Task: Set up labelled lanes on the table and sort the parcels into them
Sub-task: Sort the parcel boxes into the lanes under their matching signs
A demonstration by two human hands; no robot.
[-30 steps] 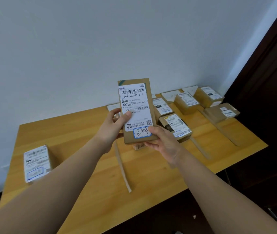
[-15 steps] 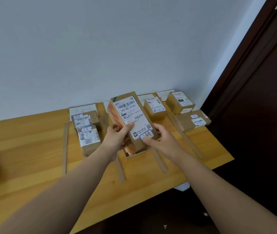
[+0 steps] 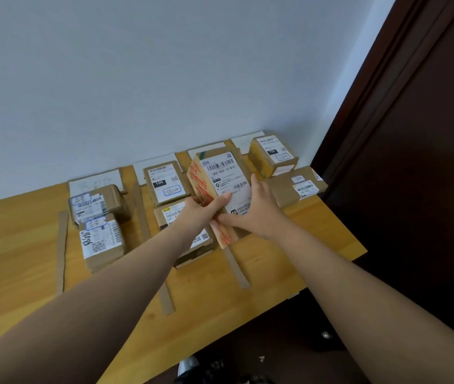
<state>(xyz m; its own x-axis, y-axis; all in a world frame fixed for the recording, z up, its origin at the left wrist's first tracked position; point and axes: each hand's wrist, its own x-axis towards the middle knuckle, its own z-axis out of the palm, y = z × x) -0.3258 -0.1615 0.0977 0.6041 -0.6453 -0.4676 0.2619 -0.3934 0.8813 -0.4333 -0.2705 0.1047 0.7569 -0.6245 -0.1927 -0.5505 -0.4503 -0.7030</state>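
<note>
A long brown parcel [image 3: 221,173] with a white shipping label and red print down its side lies tilted in the third lane of the wooden table [image 3: 12,259]. My left hand [image 3: 202,213] grips its near left edge, thumb on the label. My right hand [image 3: 256,210] holds its right side, fingers spread over the label. Cardboard strips [image 3: 141,214] mark the lanes, with white paper lane labels [image 3: 95,182] along the wall. Two parcels [image 3: 97,203] sit in the left lane, two [image 3: 165,182] in the second lane, partly hidden by my left arm.
Two more parcels [image 3: 271,153] lie at the table's far right, next to a dark wooden door [image 3: 414,162]. The white wall runs behind the table. The table's front edge cuts diagonally to the lower left; dark floor lies below.
The parcel came down from an upright hold in front of me to the third lane on the table. My view swung right, and the lone parcel at the left left the frame.
</note>
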